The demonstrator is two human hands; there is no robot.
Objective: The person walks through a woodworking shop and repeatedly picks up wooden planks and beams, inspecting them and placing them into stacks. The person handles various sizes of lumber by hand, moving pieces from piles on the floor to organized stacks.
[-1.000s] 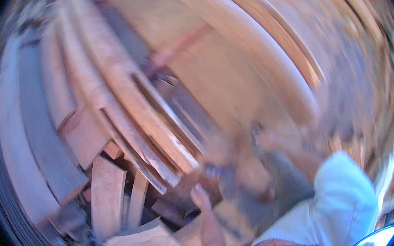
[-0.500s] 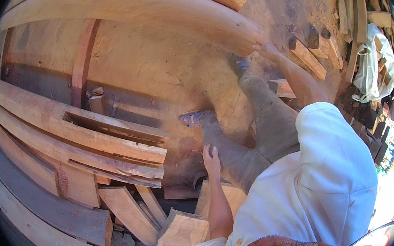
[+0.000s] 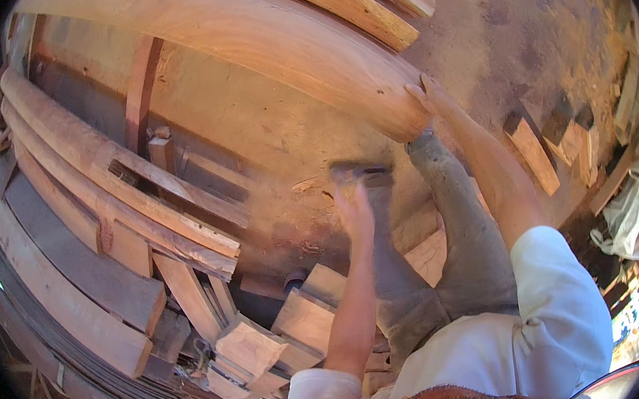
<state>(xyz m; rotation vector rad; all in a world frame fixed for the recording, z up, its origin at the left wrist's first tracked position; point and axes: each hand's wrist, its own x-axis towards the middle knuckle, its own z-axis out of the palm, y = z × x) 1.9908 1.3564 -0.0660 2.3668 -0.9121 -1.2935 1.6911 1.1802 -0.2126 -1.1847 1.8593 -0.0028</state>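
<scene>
A long, broad wooden board with a smooth, rounded end runs from the upper left toward the middle. My right hand grips the right end of this board, with the thumb on its face and the other fingers at the far edge. My left hand is in the air above my left lower leg, apart from the board. It holds nothing that I can see; the thumb stands off from the fingers, which are slightly blurred.
Slotted timbers lie at the left, beside thick planks. Cut wood blocks are piled near my left elbow. A reddish crossbeam lies on the dusty floor. Short posts and a white plastic bag are at the right.
My left hand has left my leg and moved forward. My right hand stays on the end of the board. The view has shifted, and I lean a little further over.
</scene>
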